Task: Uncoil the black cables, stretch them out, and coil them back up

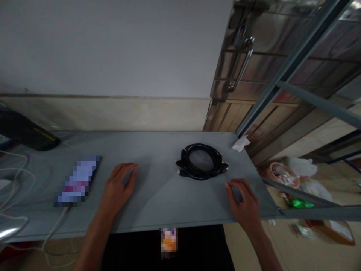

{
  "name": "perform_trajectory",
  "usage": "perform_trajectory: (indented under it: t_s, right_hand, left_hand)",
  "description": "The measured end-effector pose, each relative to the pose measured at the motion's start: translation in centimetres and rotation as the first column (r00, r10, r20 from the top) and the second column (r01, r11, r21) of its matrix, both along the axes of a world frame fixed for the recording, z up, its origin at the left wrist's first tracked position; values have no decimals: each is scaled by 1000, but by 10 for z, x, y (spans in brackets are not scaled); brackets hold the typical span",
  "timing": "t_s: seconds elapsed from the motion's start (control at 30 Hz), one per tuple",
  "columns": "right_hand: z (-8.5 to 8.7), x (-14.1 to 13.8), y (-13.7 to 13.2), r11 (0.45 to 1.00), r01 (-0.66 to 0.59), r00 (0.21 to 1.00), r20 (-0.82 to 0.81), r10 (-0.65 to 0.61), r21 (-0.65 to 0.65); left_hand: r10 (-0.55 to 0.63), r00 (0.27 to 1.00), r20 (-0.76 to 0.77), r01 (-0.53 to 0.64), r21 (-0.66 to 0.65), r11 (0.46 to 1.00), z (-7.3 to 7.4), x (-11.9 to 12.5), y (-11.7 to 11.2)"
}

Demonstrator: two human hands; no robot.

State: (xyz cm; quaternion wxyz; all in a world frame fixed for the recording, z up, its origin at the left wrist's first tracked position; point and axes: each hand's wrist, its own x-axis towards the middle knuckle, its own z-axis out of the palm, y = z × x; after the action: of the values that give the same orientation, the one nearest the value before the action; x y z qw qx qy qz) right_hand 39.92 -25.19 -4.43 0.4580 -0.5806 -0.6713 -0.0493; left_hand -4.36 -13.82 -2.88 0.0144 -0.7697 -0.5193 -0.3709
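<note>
A black cable (202, 162) lies wound in a neat coil on the grey table (158, 150), right of the middle. My left hand (118, 185) rests on the tabletop to the coil's left, fingers loosely curled with the tips on the surface, holding nothing. My right hand (243, 203) rests near the table's front right, just below and right of the coil. Its fingers are bent down onto the surface and hold nothing. Neither hand touches the cable.
A phone (78, 180) lies at the left with a white cord trailing off the front edge. A black device (25, 131) and white wires sit at the far left. Crumpled white paper (240, 143) lies at the back right corner. A metal rack and a bin stand to the right.
</note>
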Motion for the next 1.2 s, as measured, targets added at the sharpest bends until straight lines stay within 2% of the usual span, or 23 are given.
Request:
perform_trajectory:
  t_s: [0.37,1.2]
  right_hand:
    - [2,-2,-2,999,13,1000,0,-13,-44]
    - [0,-1,-1,1000,3,999,36,-2,-27]
  left_hand:
    - [-6,1000,15,6,-11,1000,3,2,-1]
    - [-20,999,43,21,-15,1000,5,3,-2]
